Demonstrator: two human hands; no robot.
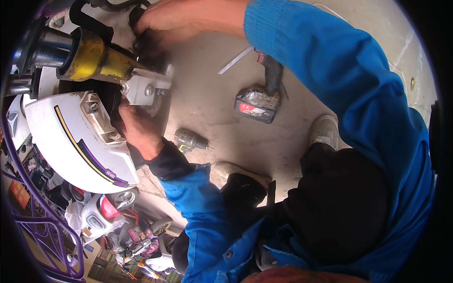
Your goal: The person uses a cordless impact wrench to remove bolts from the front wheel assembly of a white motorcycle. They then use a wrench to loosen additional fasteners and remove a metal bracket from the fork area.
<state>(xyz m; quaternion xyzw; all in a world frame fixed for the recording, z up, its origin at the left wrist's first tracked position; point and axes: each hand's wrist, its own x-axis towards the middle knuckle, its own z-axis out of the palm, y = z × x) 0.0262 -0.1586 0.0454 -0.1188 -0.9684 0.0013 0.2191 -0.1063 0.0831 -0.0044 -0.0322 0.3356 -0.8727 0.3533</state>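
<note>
Beside left hand (137,128), bolted bracket (140,90).

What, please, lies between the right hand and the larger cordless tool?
In the head view, a thin white strip lies between the right hand and the tool.

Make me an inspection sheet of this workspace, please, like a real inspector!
Surface: grey floor, stained.
Things by the hands: white fender, scuffed yellow tube, metal bracket.
Clutter: big cordless tool, small drill and white strip on the floor.
Hands: left hand by the bracket, fingers mostly hidden; right hand beyond the tube, blurred, grip unclear.
Cables: black curved hose or cable, can't tell which.
Surroundings: purple metal frame, white-and-red scooter.
</note>
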